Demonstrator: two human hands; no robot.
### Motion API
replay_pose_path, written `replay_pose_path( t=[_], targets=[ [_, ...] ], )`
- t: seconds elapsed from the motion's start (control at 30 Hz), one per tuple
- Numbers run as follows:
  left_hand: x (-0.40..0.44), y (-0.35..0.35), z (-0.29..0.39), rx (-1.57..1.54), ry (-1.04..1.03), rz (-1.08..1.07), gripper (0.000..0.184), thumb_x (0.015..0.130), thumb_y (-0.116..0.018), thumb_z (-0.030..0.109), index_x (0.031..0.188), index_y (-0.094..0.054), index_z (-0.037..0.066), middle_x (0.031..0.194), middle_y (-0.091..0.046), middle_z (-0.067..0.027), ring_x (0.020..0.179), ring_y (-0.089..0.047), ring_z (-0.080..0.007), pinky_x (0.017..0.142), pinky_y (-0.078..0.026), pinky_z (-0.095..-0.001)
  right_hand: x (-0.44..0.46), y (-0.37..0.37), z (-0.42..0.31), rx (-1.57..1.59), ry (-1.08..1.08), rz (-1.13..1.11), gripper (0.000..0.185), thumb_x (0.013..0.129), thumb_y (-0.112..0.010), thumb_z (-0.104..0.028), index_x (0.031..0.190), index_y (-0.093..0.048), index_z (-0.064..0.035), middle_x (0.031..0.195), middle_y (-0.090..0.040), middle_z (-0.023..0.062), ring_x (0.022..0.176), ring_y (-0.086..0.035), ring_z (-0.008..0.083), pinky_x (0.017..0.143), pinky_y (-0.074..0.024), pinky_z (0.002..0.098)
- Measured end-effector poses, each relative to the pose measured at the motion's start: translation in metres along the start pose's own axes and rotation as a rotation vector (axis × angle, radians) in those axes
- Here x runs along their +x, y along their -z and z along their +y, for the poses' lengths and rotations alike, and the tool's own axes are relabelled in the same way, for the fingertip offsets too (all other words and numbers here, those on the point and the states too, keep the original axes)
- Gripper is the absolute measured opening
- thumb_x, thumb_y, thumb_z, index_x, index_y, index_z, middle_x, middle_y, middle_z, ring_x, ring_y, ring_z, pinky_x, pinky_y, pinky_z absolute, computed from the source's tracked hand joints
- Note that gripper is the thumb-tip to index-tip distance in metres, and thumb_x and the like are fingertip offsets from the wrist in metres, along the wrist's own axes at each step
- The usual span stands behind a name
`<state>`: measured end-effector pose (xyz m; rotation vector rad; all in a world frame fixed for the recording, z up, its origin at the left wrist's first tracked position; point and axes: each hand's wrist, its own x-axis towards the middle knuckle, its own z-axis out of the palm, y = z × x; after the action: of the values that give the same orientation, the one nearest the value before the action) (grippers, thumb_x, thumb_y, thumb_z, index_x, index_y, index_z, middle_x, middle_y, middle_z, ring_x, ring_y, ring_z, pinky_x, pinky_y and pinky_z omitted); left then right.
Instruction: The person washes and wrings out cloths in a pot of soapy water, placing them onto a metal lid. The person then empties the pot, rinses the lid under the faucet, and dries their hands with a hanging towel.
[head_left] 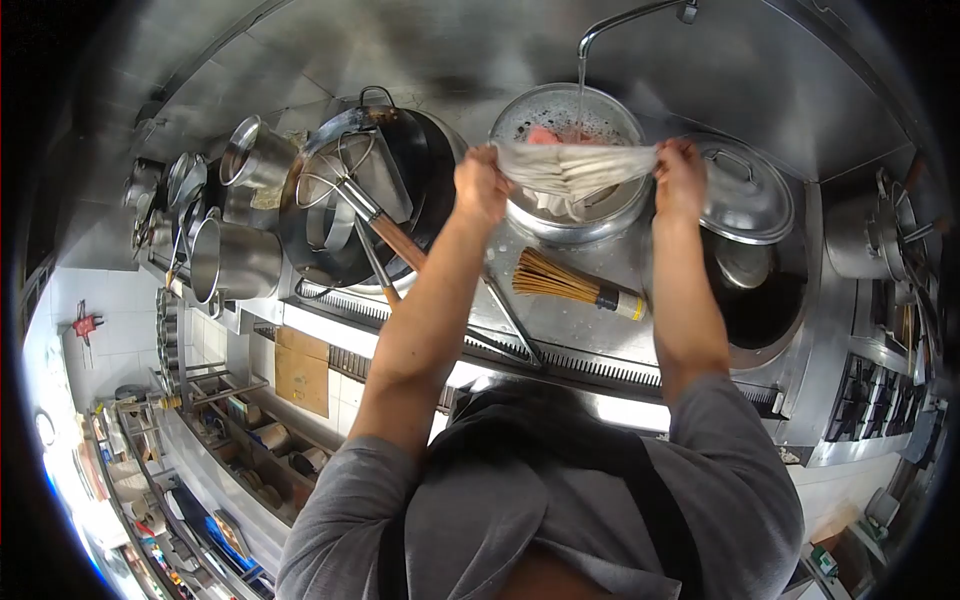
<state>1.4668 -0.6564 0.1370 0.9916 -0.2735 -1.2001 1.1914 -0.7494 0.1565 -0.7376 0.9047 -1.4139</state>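
Observation:
A wet white cloth (pixel 577 170) is stretched between my two hands, its middle sagging over a round metal basin (pixel 618 222). My left hand (pixel 483 186) is closed around the cloth's left end, and my right hand (pixel 681 178) grips its right end. Water runs from the faucet (pixel 583 48) behind the cloth into the basin. Something pinkish-red (pixel 543 134) lies in the basin, partly hidden by the cloth. Below the basin, a bamboo brush (pixel 570 281) with a dark-banded handle rests on the steel counter.
To the left, a large wok (pixel 432 150) holds wire strainers with wooden handles (pixel 395 240) and metal pieces. Several steel pots (pixel 235 262) stand farther left. A domed lid (pixel 745 195) partly covers a dark wok (pixel 765 300) at the right, with another pot (pixel 855 235) beyond.

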Motion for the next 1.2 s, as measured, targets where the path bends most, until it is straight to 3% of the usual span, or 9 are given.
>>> replay_pose_path(
  t=[0.07, 0.27, 0.5, 0.6, 0.67, 0.77, 0.83, 1.0, 1.2],
  targets=[
    [-0.001, -0.029, 0.030, 0.059, -0.088, -0.040, 0.009, 0.090, -0.052, 0.007, 0.096, -0.057, 0.002, 0.085, -0.060, -0.0068, 0.079, -0.058, -0.0207, 0.076, -0.049, -0.0335, 0.031, -0.002, -0.026, -0.011, 0.096, 0.019, 0.010, 0.077, -0.062, 0.002, 0.085, -0.059, -0.0023, 0.080, -0.061, 0.0047, 0.068, -0.056, 0.0119, 0.058, -0.0419, 0.0232],
    [0.006, -0.056, 0.074, 1.737, -0.366, -0.427, 0.042, 0.083, -0.066, 0.044, 0.092, -0.067, 0.003, 0.086, -0.068, -0.0152, 0.080, -0.064, -0.0273, 0.073, -0.049, -0.0355, 0.077, -0.022, -0.087, -0.270, 0.377, 0.025, 0.008, 0.077, -0.065, 0.003, 0.084, -0.063, -0.0004, 0.077, -0.063, 0.0046, 0.069, -0.056, 0.0106, 0.062, -0.0433, 0.0228],
    [0.071, -0.049, 0.033, 1.865, -0.296, -0.272, 0.049, 0.084, -0.057, 0.053, 0.097, -0.070, 0.007, 0.098, -0.068, -0.0185, 0.096, -0.064, -0.0352, 0.088, -0.049, -0.0426, 0.039, -0.014, 0.005, -0.940, 0.524, -0.091, 0.011, 0.084, -0.061, -0.014, 0.091, -0.067, -0.0077, 0.089, -0.069, 0.0091, 0.081, -0.066, 0.0202, 0.073, -0.0508, 0.0322],
    [0.114, -0.026, -0.072, 2.032, -0.069, -0.665, 0.051, 0.074, -0.064, 0.043, 0.104, -0.066, 0.001, 0.108, -0.065, -0.0201, 0.108, -0.061, -0.0303, 0.093, -0.048, -0.0410, 0.005, -0.008, 0.066, -1.275, 0.468, -0.335, 0.023, 0.079, -0.064, -0.013, 0.101, -0.064, -0.0072, 0.099, -0.067, 0.0153, 0.091, -0.064, 0.0333, 0.083, -0.0506, 0.0394],
    [0.097, -0.031, -0.095, 1.968, -0.048, -0.500, 0.045, 0.077, -0.061, 0.034, 0.109, -0.066, 0.003, 0.113, -0.064, -0.0190, 0.111, -0.060, -0.0328, 0.094, -0.047, -0.0429, -0.009, -0.016, 0.086, -1.407, 0.337, -0.425, 0.028, 0.077, -0.062, -0.007, 0.105, -0.063, -0.0078, 0.112, -0.062, 0.0185, 0.097, -0.062, 0.0362, 0.087, -0.0496, 0.0433],
    [0.173, 0.032, -0.207, 2.000, -0.130, -0.744, 0.053, 0.077, -0.060, 0.042, 0.119, -0.060, 0.009, 0.116, -0.063, -0.0185, 0.111, -0.060, -0.0311, 0.097, -0.045, -0.0422, 0.004, -0.021, 0.118, -1.555, 0.449, -0.525, 0.025, 0.078, -0.060, -0.007, 0.103, -0.064, -0.0067, 0.114, -0.061, 0.0187, 0.099, -0.062, 0.0361, 0.086, -0.0497, 0.0448],
    [0.182, 0.025, -0.208, 2.146, -0.048, -0.657, 0.050, 0.076, -0.061, 0.040, 0.115, -0.061, 0.008, 0.112, -0.064, -0.0186, 0.108, -0.061, -0.0311, 0.094, -0.046, -0.0417, 0.024, -0.008, 0.148, -1.649, 0.467, -0.556, 0.022, 0.079, -0.058, -0.007, 0.100, -0.065, -0.0061, 0.105, -0.064, 0.0186, 0.096, -0.064, 0.0355, 0.082, -0.0520, 0.0441],
    [0.193, 0.030, -0.200, 2.250, 0.009, -0.575, 0.042, 0.074, -0.065, 0.034, 0.106, -0.065, 0.006, 0.102, -0.065, -0.0188, 0.100, -0.063, -0.0309, 0.089, -0.048, -0.0407, 0.028, -0.011, 0.169, -1.992, -0.111, -0.572, 0.017, 0.076, -0.059, -0.009, 0.090, -0.065, -0.0033, 0.092, -0.067, 0.0165, 0.088, -0.065, 0.0357, 0.076, -0.0527, 0.0426],
    [0.159, 0.013, -0.143, 1.789, -0.031, -0.827, 0.033, 0.071, -0.069, 0.028, 0.095, -0.069, 0.004, 0.091, -0.067, -0.0191, 0.090, -0.066, -0.0307, 0.082, -0.051, -0.0394, -0.003, -0.019, 0.136, -1.670, 0.111, -0.754, 0.018, 0.078, -0.058, -0.016, 0.089, -0.068, -0.0049, 0.093, -0.068, 0.0164, 0.091, -0.065, 0.0331, 0.080, -0.0522, 0.0427]
  ],
)
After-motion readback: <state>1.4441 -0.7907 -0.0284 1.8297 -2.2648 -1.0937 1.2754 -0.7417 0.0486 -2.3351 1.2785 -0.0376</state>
